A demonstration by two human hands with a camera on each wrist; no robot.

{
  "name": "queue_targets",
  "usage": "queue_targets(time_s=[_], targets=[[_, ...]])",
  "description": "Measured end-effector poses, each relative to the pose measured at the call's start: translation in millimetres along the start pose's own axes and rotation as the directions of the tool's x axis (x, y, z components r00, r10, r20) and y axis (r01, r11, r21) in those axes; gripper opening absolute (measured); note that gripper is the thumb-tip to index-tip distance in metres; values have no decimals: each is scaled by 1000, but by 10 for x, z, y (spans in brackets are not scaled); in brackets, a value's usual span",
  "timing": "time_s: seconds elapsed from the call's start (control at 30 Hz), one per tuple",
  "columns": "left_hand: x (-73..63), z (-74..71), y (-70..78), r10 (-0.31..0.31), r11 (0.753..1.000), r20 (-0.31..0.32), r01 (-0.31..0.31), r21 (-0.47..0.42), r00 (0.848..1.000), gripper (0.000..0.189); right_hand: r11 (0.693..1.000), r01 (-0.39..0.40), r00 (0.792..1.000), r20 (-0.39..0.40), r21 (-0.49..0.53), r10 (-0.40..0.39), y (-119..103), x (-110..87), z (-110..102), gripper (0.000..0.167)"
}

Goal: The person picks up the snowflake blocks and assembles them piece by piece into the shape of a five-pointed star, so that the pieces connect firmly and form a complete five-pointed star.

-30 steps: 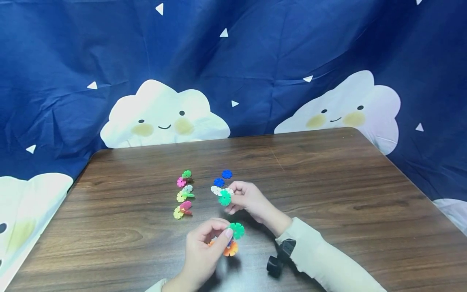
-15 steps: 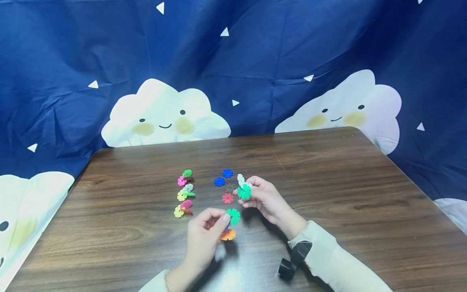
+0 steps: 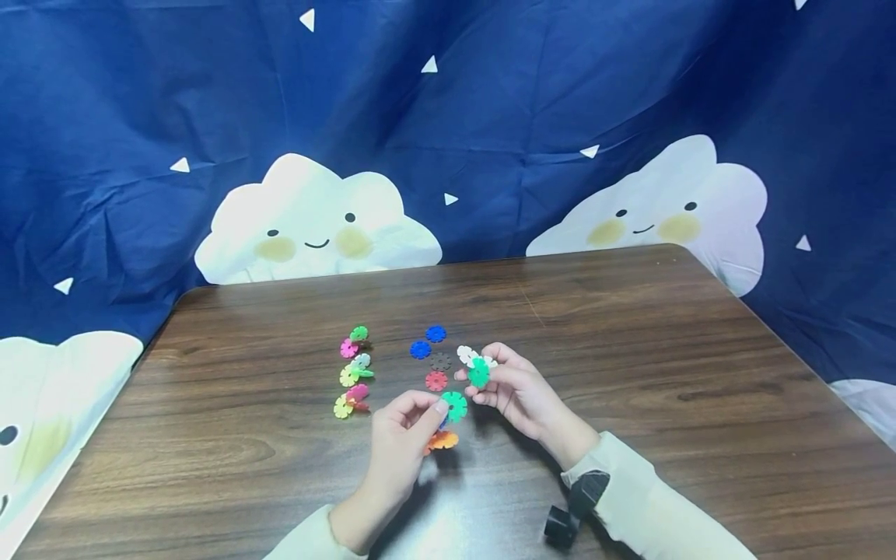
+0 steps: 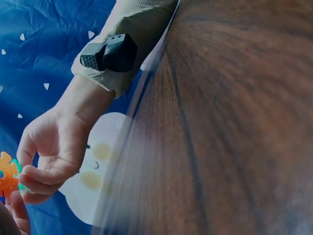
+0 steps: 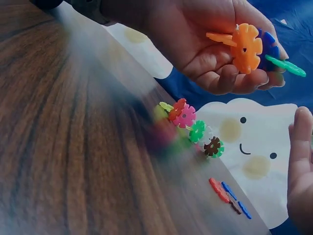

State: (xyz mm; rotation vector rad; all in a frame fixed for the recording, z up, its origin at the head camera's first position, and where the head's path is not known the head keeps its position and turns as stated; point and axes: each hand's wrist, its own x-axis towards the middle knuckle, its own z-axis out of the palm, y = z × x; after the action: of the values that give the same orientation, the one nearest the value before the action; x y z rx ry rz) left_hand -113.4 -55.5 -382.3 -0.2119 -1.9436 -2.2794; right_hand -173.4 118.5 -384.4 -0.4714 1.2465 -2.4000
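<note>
Left grip (image 3: 400,435) pinching a joined flower-disc cluster (image 3: 455,407), thumb and fingers on it, held above the tabletop (image 3: 651,350). Bright plastic, round, notched rims like petals. Green disc faces up at the top end, orange disc (image 3: 444,441) lower and tilted; from the right wrist I also see a dark blue disc (image 5: 270,49) between orange and green, plus a second orange disc (image 5: 221,38) sticking out sideways.

Right grip (image 3: 521,393) holding a second cluster (image 3: 479,373), just beyond and right of the first, apart from it: green disc in front, white discs (image 3: 467,356) behind, set at an angle.

On the tabletop near the hands, loose discs lying flat: two blue discs (image 3: 436,334), dark disc (image 3: 440,362), red disc (image 3: 436,380). Left of those, three joined groups (image 3: 348,376) in a column, mixing green, pink, yellow, white and red.

Blue backdrop (image 3: 483,101) with smiling clouds behind. Black wrist camera (image 3: 562,525) on right sleeve.
</note>
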Motion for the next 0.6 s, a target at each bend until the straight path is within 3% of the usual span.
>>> queue_targets(time_s=[0.17,0.27,0.43,0.6], targets=[[21,2,-19,-24,1000,-5,24,9,1000,10,998,4,997,75,70,-9,6,-5,-40,22],[31,-3,-33,-18,1000,-4,18,18,1000,9,997,5,997,79,81,-12,12,6,-47,19],[47,-16,-64,-12,1000,12,12,9,1000,10,999,-35,999,-16,-35,35,46,30,-33,19],[48,-22,-74,-12,1000,16,12,22,1000,11,980,-149,981,-142,-132,130,130,46,-58,19]])
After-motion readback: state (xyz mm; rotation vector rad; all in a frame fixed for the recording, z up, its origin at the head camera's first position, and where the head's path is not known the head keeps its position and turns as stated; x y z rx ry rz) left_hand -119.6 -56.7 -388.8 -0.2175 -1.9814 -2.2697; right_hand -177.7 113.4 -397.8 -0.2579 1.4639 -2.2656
